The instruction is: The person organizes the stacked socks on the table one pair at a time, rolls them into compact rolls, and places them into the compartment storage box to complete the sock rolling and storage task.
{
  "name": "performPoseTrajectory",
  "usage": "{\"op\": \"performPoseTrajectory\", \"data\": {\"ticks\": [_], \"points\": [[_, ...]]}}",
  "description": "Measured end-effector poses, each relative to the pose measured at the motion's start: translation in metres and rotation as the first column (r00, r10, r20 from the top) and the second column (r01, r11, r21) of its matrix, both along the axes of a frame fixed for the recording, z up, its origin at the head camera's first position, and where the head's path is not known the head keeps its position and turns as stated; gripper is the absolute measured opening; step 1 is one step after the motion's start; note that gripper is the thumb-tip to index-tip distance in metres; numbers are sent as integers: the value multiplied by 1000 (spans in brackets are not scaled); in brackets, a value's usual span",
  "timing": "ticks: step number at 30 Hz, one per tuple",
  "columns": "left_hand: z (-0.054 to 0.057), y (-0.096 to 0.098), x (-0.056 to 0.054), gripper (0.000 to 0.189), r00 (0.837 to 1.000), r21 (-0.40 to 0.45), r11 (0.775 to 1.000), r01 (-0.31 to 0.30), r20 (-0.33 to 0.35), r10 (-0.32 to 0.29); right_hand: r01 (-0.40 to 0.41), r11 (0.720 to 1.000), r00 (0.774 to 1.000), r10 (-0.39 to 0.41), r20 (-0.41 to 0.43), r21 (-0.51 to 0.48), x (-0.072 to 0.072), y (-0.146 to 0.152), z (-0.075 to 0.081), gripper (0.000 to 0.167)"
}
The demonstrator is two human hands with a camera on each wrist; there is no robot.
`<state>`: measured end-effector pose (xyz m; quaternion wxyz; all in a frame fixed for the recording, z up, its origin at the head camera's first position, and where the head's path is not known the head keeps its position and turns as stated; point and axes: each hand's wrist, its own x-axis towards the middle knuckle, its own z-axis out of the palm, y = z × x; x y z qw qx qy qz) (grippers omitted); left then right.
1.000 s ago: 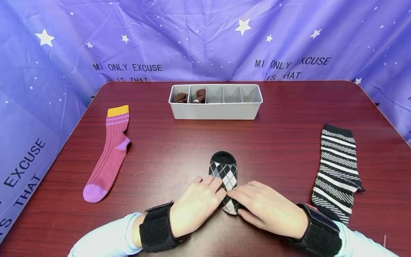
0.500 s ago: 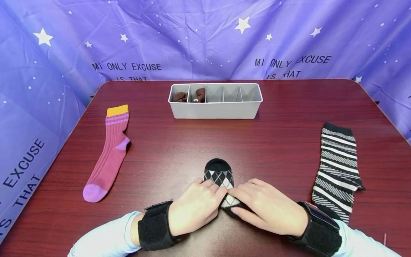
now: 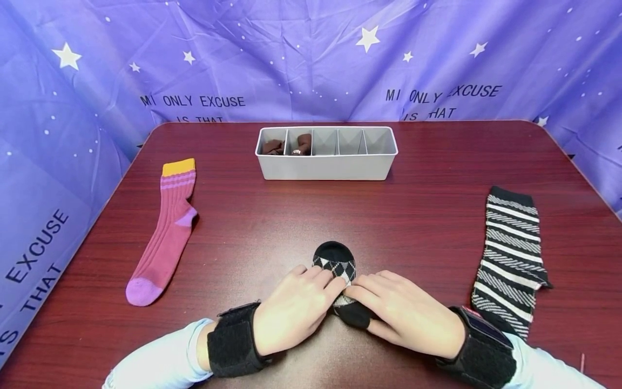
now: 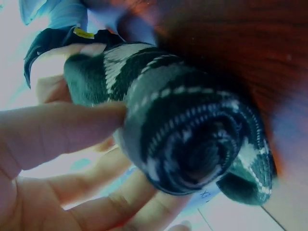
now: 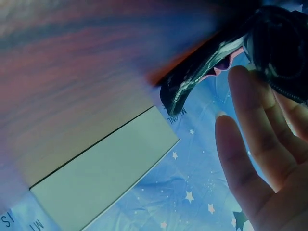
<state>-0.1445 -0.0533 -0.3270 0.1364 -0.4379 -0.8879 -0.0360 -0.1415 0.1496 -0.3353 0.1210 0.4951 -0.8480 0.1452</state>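
Observation:
Low in the middle of the head view lies a black, grey and white argyle sock (image 3: pixel 334 254), partly rolled up from its near end. My left hand (image 3: pixel 293 308) grips the roll from the left, and my right hand (image 3: pixel 408 313) holds its right end, where black fabric pokes out by the thumb. In the left wrist view, the coiled end of the argyle sock (image 4: pixel 192 139) sits between thumb and fingers. A flat stretch of the argyle sock (image 5: pixel 192 79) points away from the roll in the right wrist view. The hands cover much of the roll.
A grey divided box (image 3: pixel 325 168) stands at the back, with brown items in its two left compartments. To the left lies a pink sock (image 3: pixel 170 232) with a yellow cuff. A black-and-white striped sock (image 3: pixel 510 254) lies at the right, close to my right wrist.
The argyle sock has come slightly nearer to me and its flat part is shorter. More of the rolled black fabric shows at the near right, while both hands stay almost in place.

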Motion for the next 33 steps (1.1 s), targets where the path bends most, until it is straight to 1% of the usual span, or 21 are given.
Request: {"op": "performPoseTrajectory", "data": {"ticks": [2, 4, 7, 11, 14, 16, 19, 21, 23, 26, 28, 33], "points": [[1, 0, 2, 21, 1000, 1, 1000, -7, -7, 7, 2, 1000, 1000, -2, -3, 3, 0, 0, -1, 31], [2, 0, 3, 22, 1000, -1, 1000, -6, -21, 6, 5, 1000, 1000, -5, -5, 4, 0, 0, -1, 30], [2, 0, 3, 19, 999, -5, 1000, 2, -41, -2, 13, 1000, 1000, -13, -5, 2, 0, 0, -2, 29], [-1, 1, 2, 13, 997, -24, 1000, -5, -72, 3, 32, 999, 999, -32, 5, -11, 1, -1, -3, 24], [-2, 0, 1, 14, 997, -37, 999, -3, -82, 0, 50, 999, 999, -50, 9, -10, 1, -1, -2, 26], [-3, 0, 0, 15, 997, -36, 999, 8, -71, -11, 64, 998, 998, -64, 16, -9, 1, -1, -2, 31], [-2, 0, 0, 19, 999, -32, 999, 21, -44, -22, 76, 997, 997, -76, 13, -12, 1, -1, -1, 42], [-2, -1, -1, 24, 999, -30, 999, 26, -19, -27, 75, 997, 997, -75, 6, -12, 1, 0, 0, 51], [-1, -1, 0, 29, 999, -25, 999, 31, 9, -31, 67, 998, 998, -67, -4, -9, 1, 1, 0, 54], [0, -2, 1, 32, 998, -23, 999, 41, 43, -40, 55, 999, 999, -55, -3, 2, 0, 2, -1, 49], [0, -1, 1, 30, 998, -20, 999, 41, 49, -40, 52, 999, 999, -52, -1, 6, 0, 2, -2, 42], [0, 0, 2, 24, 1000, -18, 1000, 25, 9, -25, 58, 998, 998, -58, 2, 11, 0, 2, -2, 29]]}}
